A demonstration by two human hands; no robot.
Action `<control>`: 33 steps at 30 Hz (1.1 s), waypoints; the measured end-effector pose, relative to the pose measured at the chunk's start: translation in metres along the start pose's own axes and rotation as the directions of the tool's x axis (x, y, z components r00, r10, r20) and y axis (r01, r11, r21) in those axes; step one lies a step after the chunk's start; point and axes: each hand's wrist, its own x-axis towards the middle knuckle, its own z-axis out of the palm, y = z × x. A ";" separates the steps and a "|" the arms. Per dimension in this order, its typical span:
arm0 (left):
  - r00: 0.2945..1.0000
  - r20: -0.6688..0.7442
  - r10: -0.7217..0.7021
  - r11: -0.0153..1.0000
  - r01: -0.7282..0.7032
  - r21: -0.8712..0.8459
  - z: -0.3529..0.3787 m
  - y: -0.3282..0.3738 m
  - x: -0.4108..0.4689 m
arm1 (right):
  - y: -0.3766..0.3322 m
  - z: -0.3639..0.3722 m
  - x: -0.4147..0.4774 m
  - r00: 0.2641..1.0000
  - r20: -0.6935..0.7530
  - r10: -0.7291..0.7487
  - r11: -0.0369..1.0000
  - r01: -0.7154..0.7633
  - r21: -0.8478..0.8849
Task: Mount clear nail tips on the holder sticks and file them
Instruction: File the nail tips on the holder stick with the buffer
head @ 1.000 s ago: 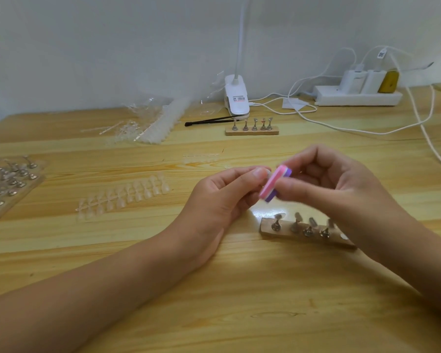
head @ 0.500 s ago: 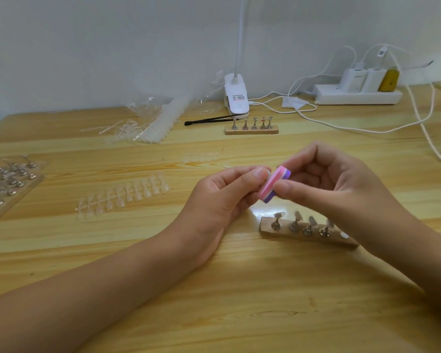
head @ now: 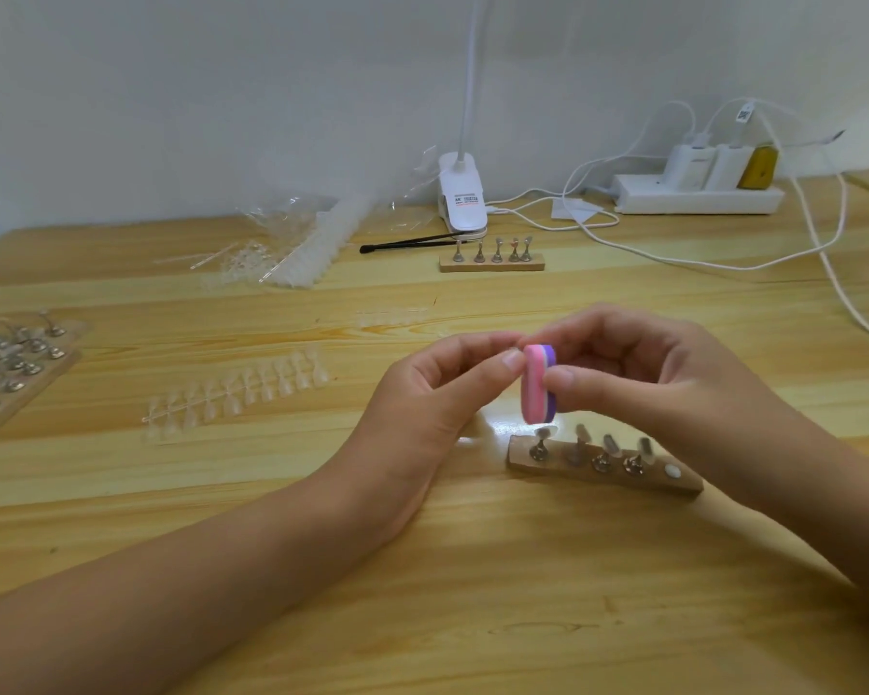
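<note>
Filing over the wooden holder base [head: 683, 486] at near right.
The right hand [head: 673, 373] pinches an upright pink-and-purple buffer block [head: 539, 386]; the left hand [head: 422, 403] pinches a tiny item [head: 514, 350], barely visible, against its top.

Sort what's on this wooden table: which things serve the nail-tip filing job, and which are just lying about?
In use: pink-and-purple layered filing block in the right hand; near wooden base of metal holder sticks; strip of clear plastic nail tips.
Lying about: white clip lamp; black tweezers; white power strip; crumpled clear bags.
</note>
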 end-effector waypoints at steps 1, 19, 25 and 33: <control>1.000 0.002 -0.001 1.000 0.001 0.013 0.000 0.000 0.000 | 0.001 -0.001 0.000 1.000 -0.002 -0.009 1.000 0.009 -0.008; 0.999 -0.006 -0.038 0.999 0.038 -0.015 0.000 0.000 0.002 | -0.002 -0.018 0.002 0.991 0.132 -0.018 0.996 0.029 -0.080; 0.999 0.000 -0.036 0.999 0.036 -0.017 -0.001 0.001 0.001 | 0.010 -0.043 0.012 0.971 -0.066 -0.232 0.730 0.129 -0.671; 0.999 0.024 -0.041 0.999 0.042 -0.008 0.002 0.005 -0.001 | 0.019 -0.053 0.014 0.968 0.023 -0.249 0.548 0.161 -0.821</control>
